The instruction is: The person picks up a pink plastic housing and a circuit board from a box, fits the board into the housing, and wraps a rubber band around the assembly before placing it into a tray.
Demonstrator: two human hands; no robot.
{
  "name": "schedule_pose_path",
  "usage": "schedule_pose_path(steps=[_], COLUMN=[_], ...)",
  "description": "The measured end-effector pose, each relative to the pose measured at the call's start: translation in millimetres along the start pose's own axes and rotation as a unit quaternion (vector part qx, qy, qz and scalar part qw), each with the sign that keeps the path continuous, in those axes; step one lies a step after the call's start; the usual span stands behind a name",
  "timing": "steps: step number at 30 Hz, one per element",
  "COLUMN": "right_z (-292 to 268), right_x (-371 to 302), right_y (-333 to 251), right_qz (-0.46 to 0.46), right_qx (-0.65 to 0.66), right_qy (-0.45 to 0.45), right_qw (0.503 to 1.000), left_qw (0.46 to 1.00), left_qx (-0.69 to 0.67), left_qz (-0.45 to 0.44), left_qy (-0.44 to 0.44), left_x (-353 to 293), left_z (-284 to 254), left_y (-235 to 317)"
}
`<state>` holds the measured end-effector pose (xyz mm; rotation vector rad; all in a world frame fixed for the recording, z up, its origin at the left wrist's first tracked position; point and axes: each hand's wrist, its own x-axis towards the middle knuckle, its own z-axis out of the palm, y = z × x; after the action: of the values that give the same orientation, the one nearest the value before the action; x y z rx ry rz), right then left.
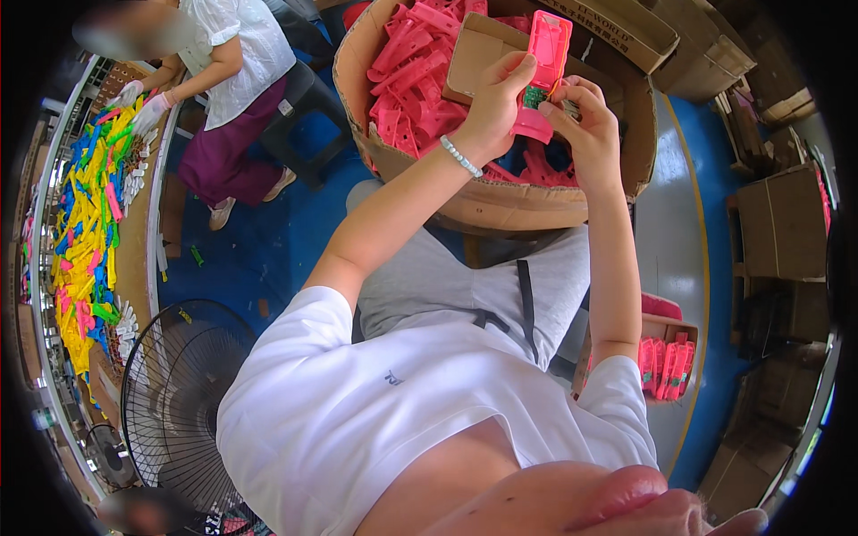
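Note:
Over the big cardboard box, my left hand (498, 105) grips a pink plastic housing (549, 43) between thumb and fingers. A small green circuit board (534, 96) shows at the housing's lower part, and a curved pink end (534, 126) sticks out below it. My right hand (587, 121) is closed at the board's right side. A thin orange-yellow wire (558, 87) runs to its fingertips; the fingers partly hide what they pinch.
Many pink plastic parts fill the big round-sided cardboard box (500, 204), with a smaller open carton (483, 55) inside. Pink pieces with green boards stand in a box (666, 362) at right. A black fan (183, 393) stands left. Across from me, a gloved person works at a parts-covered table (143, 228).

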<state>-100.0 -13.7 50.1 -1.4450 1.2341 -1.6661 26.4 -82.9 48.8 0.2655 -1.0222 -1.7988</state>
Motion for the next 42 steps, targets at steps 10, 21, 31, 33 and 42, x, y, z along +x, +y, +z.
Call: schedule_pose_path(steps=[10,21,31,33,42], right_z=[-55.0,-59.7,-95.2,-100.5,-160.9], right_x=[-90.3,-148.8,-305.5,-324.9,-405.3], right_y=[-34.4,-31.0,13.9,6.0,-15.7], right_qz=[0.001,0.066,0.134,0.136,0.173], right_qx=[0.057,0.069,0.172,0.194,-0.053], right_qy=[-0.003,0.164,0.403,0.449,0.570], right_qw=[0.998,0.982,0.889,0.862,0.801], left_qw=[0.996,0.977,0.922,0.915,0.781], left_qx=[-0.062,0.072,0.068,0.119,0.305], left_qz=[-0.039,-0.075,-0.266,-0.257,-0.033], left_qy=[-0.041,-0.186,-0.272,-0.288,-0.543], left_x=[-43.6,-124.6,-198.8,-208.5,-239.2], left_z=[18.4,46.6,80.1,89.7,131.3], left_y=[-10.0,-81.1,-174.2,-200.6,-295.5])
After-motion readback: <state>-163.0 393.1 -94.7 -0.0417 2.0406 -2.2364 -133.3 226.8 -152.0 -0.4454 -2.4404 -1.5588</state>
